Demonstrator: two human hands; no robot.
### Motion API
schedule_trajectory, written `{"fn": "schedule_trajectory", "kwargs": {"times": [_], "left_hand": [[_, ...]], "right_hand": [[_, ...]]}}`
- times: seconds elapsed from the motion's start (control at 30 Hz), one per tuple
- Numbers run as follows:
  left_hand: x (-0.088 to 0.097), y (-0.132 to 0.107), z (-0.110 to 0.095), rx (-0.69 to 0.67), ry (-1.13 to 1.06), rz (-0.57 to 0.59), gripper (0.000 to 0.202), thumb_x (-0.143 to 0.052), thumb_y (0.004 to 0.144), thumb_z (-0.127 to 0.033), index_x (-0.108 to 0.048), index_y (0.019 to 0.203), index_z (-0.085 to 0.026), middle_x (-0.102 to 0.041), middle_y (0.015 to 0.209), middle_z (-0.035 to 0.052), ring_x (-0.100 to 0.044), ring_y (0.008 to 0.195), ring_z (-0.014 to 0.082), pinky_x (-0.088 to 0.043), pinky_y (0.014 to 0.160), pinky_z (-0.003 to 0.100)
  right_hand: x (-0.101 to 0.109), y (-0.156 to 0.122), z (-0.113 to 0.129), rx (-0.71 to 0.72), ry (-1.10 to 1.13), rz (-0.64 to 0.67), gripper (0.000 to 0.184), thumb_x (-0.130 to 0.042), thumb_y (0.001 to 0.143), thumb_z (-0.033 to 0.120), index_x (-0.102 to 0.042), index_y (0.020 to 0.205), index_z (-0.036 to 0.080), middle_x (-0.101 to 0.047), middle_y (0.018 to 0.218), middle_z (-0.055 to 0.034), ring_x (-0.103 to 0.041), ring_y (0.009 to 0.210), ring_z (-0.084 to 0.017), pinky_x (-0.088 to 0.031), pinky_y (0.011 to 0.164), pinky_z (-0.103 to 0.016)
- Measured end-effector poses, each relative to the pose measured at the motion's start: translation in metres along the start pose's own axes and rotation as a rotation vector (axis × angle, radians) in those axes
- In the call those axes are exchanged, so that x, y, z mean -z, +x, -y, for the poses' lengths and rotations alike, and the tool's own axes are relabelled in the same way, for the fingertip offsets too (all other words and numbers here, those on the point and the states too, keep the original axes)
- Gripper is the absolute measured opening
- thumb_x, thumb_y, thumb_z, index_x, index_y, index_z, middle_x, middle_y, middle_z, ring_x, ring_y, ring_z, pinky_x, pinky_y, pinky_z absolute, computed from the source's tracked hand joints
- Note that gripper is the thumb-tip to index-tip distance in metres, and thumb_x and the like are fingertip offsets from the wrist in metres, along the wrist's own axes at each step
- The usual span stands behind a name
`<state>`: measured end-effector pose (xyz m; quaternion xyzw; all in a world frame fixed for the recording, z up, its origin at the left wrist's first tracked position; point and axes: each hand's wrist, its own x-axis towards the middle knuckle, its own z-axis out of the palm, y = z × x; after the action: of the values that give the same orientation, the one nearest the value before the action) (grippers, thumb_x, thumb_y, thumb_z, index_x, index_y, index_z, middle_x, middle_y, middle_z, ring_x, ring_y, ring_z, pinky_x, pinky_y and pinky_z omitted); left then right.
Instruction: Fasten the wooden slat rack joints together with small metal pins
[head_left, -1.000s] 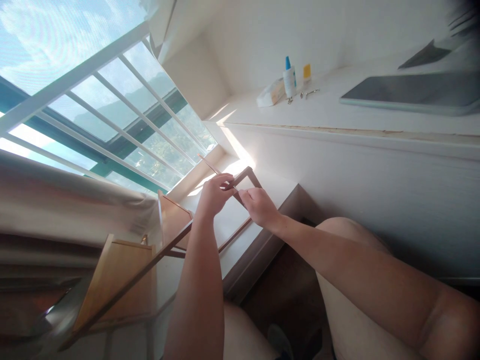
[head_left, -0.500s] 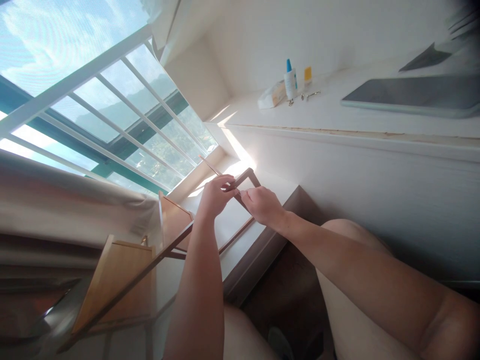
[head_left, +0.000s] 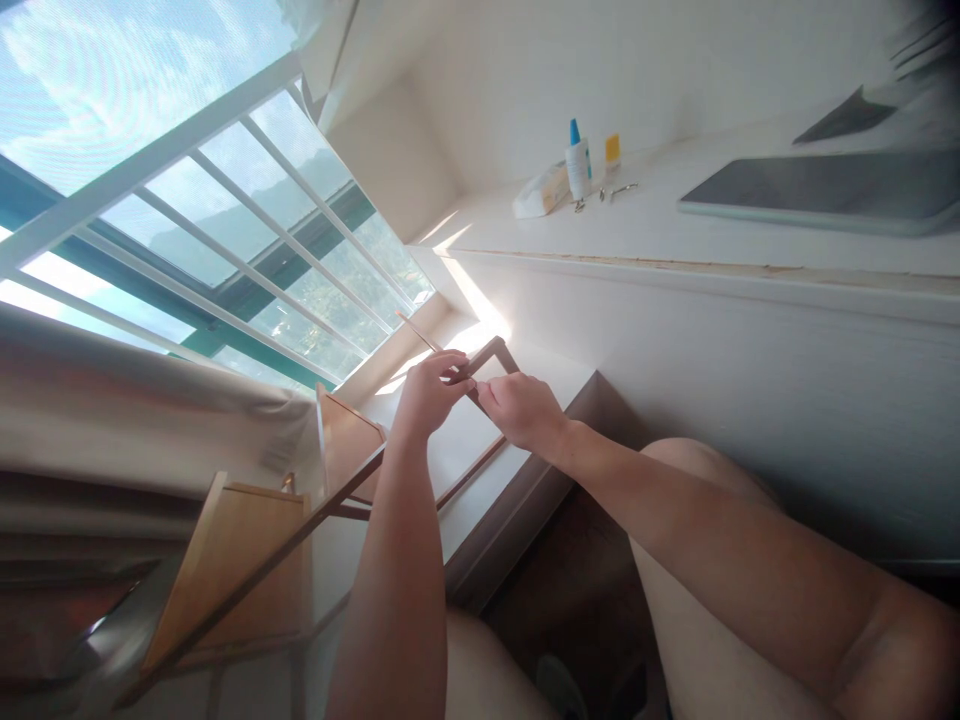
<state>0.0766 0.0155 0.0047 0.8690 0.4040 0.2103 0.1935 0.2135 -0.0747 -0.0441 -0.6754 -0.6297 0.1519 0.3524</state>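
Note:
A brown wooden frame (head_left: 480, 357) with a squared corner is held in front of me. My left hand (head_left: 433, 392) is closed on its near bar, thumb and fingers pinching it. Beside it, my right hand (head_left: 523, 408) is closed in a fist against the same bar; whatever is in its fingers is hidden. Past my left fingertips a thin rod (head_left: 414, 328) points toward the window. A long brown bar (head_left: 285, 545) slants down to the lower left behind my left forearm.
On the white ledge (head_left: 645, 225) stand a blue-capped bottle (head_left: 577, 165) and a yellow-capped container (head_left: 613, 152). Small metal hardware (head_left: 619, 190), a clear packet (head_left: 541, 192) and a dark tablet (head_left: 817, 190) lie there too. Wooden panels (head_left: 247, 560) and a barred window (head_left: 247, 230) are at left.
The view has shifted very slightly. Both hands keep their places on the frame, with hardly any visible motion.

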Motion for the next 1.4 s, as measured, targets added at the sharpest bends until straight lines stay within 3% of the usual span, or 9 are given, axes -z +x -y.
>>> {"fn": "schedule_trajectory", "kwargs": {"times": [0.17, 0.33, 0.47, 0.8, 1.0, 1.4], "left_hand": [[0.0, 0.001, 0.001, -0.005, 0.0, 0.003, 0.026, -0.067, 0.073, -0.025, -0.07, 0.099, -0.021, -0.066, 0.116, 0.0032, -0.067, 0.083, 0.0179, -0.057, 0.08, 0.033], [0.0, 0.001, 0.0, -0.024, 0.008, 0.023, 0.022, -0.066, 0.074, -0.025, -0.071, 0.094, -0.02, -0.065, 0.118, 0.0037, -0.066, 0.087, 0.0182, -0.057, 0.08, 0.032], [0.001, 0.001, -0.001, -0.028, 0.013, 0.023, 0.022, -0.065, 0.075, -0.026, -0.071, 0.095, -0.02, -0.065, 0.118, 0.0038, -0.065, 0.086, 0.0175, -0.056, 0.079, 0.032], [0.0, 0.001, 0.001, -0.035, 0.01, 0.023, 0.023, -0.065, 0.074, -0.023, -0.07, 0.096, -0.02, -0.065, 0.118, 0.0025, -0.065, 0.087, 0.0169, -0.056, 0.079, 0.031], [-0.001, 0.001, 0.005, -0.033, -0.005, 0.014, 0.03, -0.066, 0.074, -0.024, -0.069, 0.103, -0.02, -0.065, 0.119, 0.003, -0.066, 0.083, 0.0155, -0.057, 0.078, 0.031], [-0.001, 0.001, 0.004, -0.019, -0.014, 0.005, 0.025, -0.067, 0.074, -0.025, -0.07, 0.098, -0.021, -0.066, 0.118, 0.002, -0.066, 0.082, 0.0158, -0.058, 0.08, 0.032]], "right_hand": [[-0.014, 0.005, -0.006, -0.11, 0.552, 0.029, 0.047, -0.033, 0.094, 0.043, -0.046, 0.054, 0.019, -0.05, 0.051, -0.0016, -0.051, 0.053, -0.013, -0.037, 0.055, -0.027], [-0.024, 0.004, 0.001, -0.31, 1.326, 0.176, 0.038, -0.041, 0.087, 0.037, -0.028, 0.054, 0.023, -0.027, 0.043, 0.0079, -0.028, 0.033, -0.007, -0.025, 0.036, -0.024], [-0.024, 0.0, 0.008, -0.371, 1.536, 0.177, 0.036, -0.045, 0.084, 0.034, -0.027, 0.054, 0.023, -0.026, 0.043, 0.0088, -0.024, 0.033, -0.006, -0.02, 0.033, -0.021], [-0.024, -0.003, 0.009, -0.334, 1.498, 0.124, 0.036, -0.047, 0.082, 0.032, -0.029, 0.052, 0.023, -0.027, 0.042, 0.0086, -0.024, 0.033, -0.005, -0.021, 0.032, -0.021], [-0.022, -0.002, 0.007, -0.312, 1.295, 0.109, 0.039, -0.048, 0.084, 0.037, -0.032, 0.052, 0.023, -0.03, 0.04, 0.0073, -0.028, 0.033, -0.006, -0.025, 0.034, -0.023], [-0.027, 0.002, -0.003, -0.198, 0.888, -0.014, 0.045, -0.042, 0.09, 0.043, -0.04, 0.051, 0.02, -0.039, 0.043, 0.0032, -0.038, 0.041, -0.009, -0.023, 0.044, -0.025]]}}
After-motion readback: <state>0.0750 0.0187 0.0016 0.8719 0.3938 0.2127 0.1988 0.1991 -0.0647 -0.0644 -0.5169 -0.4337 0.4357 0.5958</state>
